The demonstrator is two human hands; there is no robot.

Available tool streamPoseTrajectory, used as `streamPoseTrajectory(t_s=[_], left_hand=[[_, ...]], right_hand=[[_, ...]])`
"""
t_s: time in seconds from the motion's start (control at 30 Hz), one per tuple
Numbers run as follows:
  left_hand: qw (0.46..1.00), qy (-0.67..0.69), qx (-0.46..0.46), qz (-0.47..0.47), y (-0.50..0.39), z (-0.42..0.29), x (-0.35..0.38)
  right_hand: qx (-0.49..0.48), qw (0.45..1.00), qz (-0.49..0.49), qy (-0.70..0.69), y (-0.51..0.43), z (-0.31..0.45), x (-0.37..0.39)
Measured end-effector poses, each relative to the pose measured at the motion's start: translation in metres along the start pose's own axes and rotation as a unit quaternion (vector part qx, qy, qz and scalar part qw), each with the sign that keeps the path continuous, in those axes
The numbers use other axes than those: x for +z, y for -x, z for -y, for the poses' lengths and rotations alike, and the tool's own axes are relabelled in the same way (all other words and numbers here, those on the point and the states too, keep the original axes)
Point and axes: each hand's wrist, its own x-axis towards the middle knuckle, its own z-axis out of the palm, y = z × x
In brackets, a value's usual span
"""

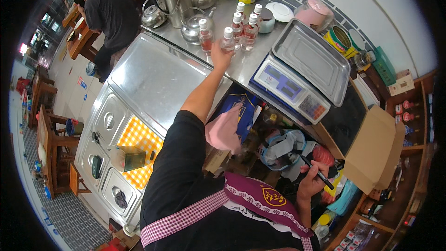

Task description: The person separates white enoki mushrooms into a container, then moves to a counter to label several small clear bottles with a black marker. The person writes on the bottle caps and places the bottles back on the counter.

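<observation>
My left hand (222,55) reaches over the steel counter, its fingers around the lower part of a clear bottle (228,40) with a white cap and clear liquid inside. Just left of that hand stands another such bottle (206,38) with a red-and-white label. Several matching bottles (249,35) are grouped upright to the right and behind. My right hand (312,181) is held low at the right, near my apron (258,193), gripping a black marker pen (318,172).
A digital scale (292,87) with a steel tray stands right of the bottles. Metal kettles (191,24) are behind them. An open cardboard box (374,150) is at right. Lidded steel pans (108,122) and a checked cloth (139,139) lie left. A seated person (113,14) is beyond.
</observation>
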Motion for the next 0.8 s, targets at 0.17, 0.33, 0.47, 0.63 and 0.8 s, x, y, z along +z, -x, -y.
streamPoseTrajectory(t_s=[0.17, 0.33, 0.47, 0.63, 0.8], left_hand=[[0.994, 0.018, -0.107, 0.015, 0.000, -0.010, 0.003], [0.988, -0.105, -0.110, -0.038, 0.006, -0.021, 0.006], [0.964, -0.204, -0.109, -0.134, 0.027, -0.033, 0.010], [0.997, -0.076, -0.019, -0.006, 0.050, -0.073, 0.033], [0.985, -0.105, -0.137, 0.011, -0.007, -0.106, 0.070]], right_hand=[[0.016, 1.000, -0.008, -0.003, -0.008, -0.008, 0.001], [0.001, 1.000, 0.010, -0.008, -0.016, -0.010, 0.002], [0.014, 1.000, 0.002, -0.007, -0.022, -0.012, 0.003], [0.001, 1.000, 0.009, -0.008, -0.025, -0.016, 0.004], [0.001, 1.000, -0.003, -0.004, -0.019, -0.014, 0.000]])
